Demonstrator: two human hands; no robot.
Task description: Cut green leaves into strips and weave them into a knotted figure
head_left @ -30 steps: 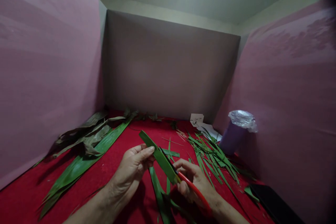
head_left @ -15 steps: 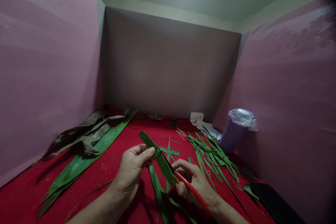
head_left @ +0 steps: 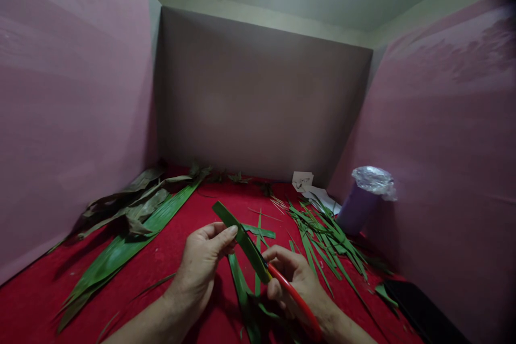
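Observation:
Between thumb and fingers, my left hand pinches a green leaf strip, which slants from upper left to lower right. My right hand is closed round red-handled scissors. Their dark blades lie along the strip's right edge, partly hidden by it; how far apart the blades are I cannot tell. Below the hands, another long green leaf piece hangs or lies over the red cloth. Behind the strip, narrow leaf pieces cross each other on the cloth.
At the left lie broad green leaves and dry brown leaves. A heap of cut leaf strips is at the right, near a purple container with a plastic-covered top. White papers sit at the back; a black object lies lower right.
Almost nothing differs. The scissors and my right hand have shifted very slightly to the left, while my left hand keeps its pinch on the strip.

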